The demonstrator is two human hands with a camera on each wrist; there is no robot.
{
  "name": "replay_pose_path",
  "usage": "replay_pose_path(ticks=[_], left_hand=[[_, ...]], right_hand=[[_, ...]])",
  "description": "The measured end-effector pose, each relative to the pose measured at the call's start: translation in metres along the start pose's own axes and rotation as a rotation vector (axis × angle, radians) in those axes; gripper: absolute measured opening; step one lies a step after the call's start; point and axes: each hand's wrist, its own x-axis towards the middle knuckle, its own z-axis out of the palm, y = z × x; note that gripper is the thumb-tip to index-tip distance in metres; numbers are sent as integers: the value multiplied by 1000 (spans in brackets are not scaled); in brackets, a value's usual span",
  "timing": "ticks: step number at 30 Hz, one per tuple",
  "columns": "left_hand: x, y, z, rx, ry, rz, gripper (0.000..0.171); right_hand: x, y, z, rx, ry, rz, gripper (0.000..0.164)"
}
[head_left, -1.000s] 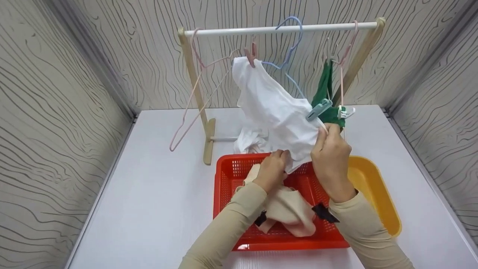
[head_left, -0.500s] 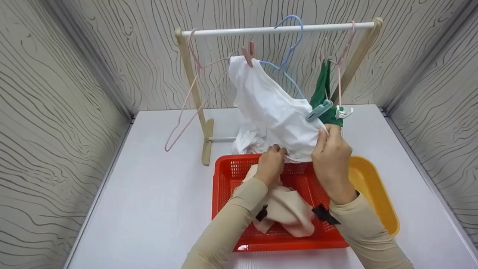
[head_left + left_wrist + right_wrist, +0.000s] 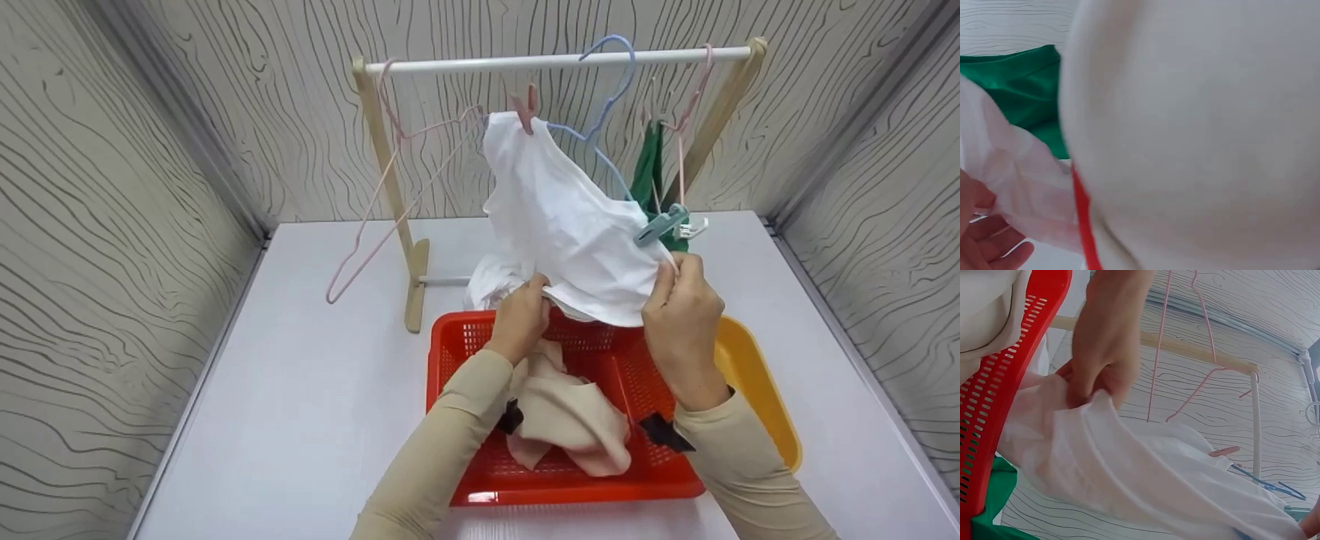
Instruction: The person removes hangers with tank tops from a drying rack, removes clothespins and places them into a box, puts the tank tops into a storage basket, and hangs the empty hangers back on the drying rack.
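Note:
A small white garment hangs tilted from a blue hanger, its right side lower. A pink clothespin clips its upper left corner and a teal clothespin its right. My left hand pinches the garment's bottom edge at the left, above the red basket. At its right side, below the teal clothespin, my right hand grips the fabric between thumb and fingers. From the right wrist view, the white cloth is drawn out in folds below the left hand.
A wooden rack with a white rail holds a pink hanger and a green garment. The red basket contains beige cloth. Behind it lies crumpled white cloth; a yellow basin stands right.
Both hands held the garment throughout. The left hand has moved left and slightly up, the right hand slightly right, spreading the bottom edge. The blue hanger has shifted right along the rail.

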Motion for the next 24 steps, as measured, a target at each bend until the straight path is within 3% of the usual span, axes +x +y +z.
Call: replay_pose_path(ticks=[10, 17, 24], left_hand=[[8, -2, -28, -180, 131, -54, 9], [12, 2, -46, -254, 234, -39, 9], [12, 10, -69, -330, 285, -21, 12]], right_hand=[[-1, 5, 1, 4, 16, 9, 25], [-3, 6, 1, 12, 17, 13, 24], [-6, 7, -1, -18, 16, 36, 25]])
